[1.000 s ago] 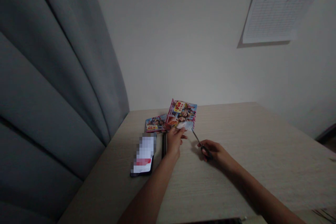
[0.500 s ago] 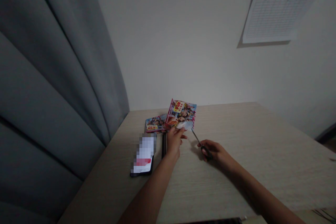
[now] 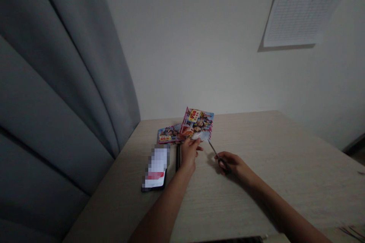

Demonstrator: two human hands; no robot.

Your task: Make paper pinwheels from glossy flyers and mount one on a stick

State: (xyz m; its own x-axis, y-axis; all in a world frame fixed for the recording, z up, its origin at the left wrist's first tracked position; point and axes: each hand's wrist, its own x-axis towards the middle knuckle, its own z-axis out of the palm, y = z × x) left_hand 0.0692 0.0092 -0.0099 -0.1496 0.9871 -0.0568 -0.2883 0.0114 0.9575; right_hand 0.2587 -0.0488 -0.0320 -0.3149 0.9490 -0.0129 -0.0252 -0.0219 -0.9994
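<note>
The left hand [image 3: 188,155] is clamped on a glossy multicoloured paper leaflet [image 3: 197,124], held at its 12 o'clock; no finished cut shows. The right hand [image 3: 232,165] grips black-handled steel scissors [image 3: 222,164], their blades just beside the leaflet.

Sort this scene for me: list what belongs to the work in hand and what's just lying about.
In use:
left hand, holding a printed flyer
right hand, holding scissors

Lying about:
second flyer
phone
dark sticks
paper sheet on the wall
</note>
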